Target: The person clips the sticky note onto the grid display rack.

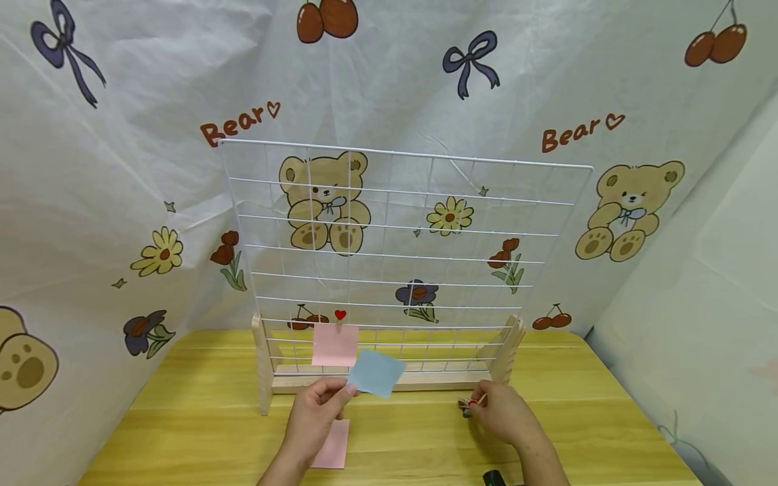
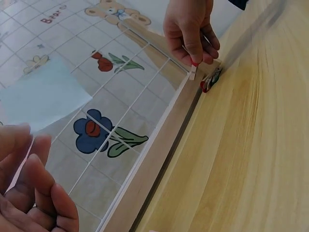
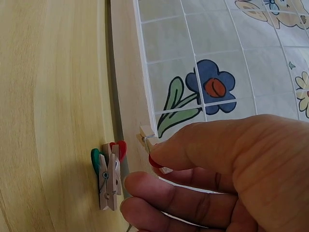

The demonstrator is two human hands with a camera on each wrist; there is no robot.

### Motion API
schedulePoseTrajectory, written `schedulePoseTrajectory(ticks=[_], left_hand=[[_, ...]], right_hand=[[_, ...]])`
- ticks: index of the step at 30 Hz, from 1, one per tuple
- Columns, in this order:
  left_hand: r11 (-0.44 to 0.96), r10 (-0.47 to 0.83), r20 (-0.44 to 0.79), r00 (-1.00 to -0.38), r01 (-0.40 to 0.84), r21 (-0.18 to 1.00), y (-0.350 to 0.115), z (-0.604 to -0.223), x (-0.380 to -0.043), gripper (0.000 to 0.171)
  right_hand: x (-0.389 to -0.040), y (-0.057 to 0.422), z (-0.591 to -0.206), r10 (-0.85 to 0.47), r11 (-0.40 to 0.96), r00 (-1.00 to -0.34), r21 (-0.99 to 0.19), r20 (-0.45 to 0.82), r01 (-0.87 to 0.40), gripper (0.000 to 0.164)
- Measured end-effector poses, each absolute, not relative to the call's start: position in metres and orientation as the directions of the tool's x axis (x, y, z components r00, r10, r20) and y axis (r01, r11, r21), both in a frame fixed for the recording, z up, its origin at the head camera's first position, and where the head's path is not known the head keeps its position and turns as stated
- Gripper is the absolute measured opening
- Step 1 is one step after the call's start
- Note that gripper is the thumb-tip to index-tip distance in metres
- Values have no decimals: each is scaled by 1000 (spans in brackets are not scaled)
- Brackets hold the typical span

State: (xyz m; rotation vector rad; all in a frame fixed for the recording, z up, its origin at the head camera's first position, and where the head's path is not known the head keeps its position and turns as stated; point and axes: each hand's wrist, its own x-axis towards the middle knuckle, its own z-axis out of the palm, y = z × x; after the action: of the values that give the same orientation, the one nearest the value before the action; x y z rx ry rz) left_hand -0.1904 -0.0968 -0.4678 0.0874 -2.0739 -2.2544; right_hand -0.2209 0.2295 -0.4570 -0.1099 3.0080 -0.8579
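Observation:
My left hand point(image 1: 316, 413) pinches a light blue paper square point(image 1: 378, 373) by its corner, in front of the white wire grid's lower part. Over at the right, my right hand point(image 1: 506, 413) pinches a small wooden clothespin with a red heart point(image 3: 148, 140) between thumb and forefinger. Just beside it on the table lie a few more small clothespins point(image 3: 107, 179), with green and red hearts showing. A pink paper square point(image 1: 335, 345) hangs on the grid under a red-heart clothespin point(image 1: 340, 316). Partly behind my left wrist, another pink paper point(image 1: 333, 447) lies on the table.
The wire grid point(image 1: 389, 153) stands upright in a wooden base point(image 1: 425, 382) with side posts point(image 1: 264, 368). A dark object point(image 1: 494, 478) is cut off at the front edge of view. Behind the wooden table point(image 1: 608, 418) hangs a bear-print cloth point(image 1: 389, 88).

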Motion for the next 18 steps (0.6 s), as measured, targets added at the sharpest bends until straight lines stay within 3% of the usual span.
schedulePoseTrajectory(ticks=[18], left_hand=[[-123,-96,-13,-995,-2,992,-80,-464,-191,30]], right_hand=[[-222,231,-458,-74,845,-997,-531,7,-66,16]])
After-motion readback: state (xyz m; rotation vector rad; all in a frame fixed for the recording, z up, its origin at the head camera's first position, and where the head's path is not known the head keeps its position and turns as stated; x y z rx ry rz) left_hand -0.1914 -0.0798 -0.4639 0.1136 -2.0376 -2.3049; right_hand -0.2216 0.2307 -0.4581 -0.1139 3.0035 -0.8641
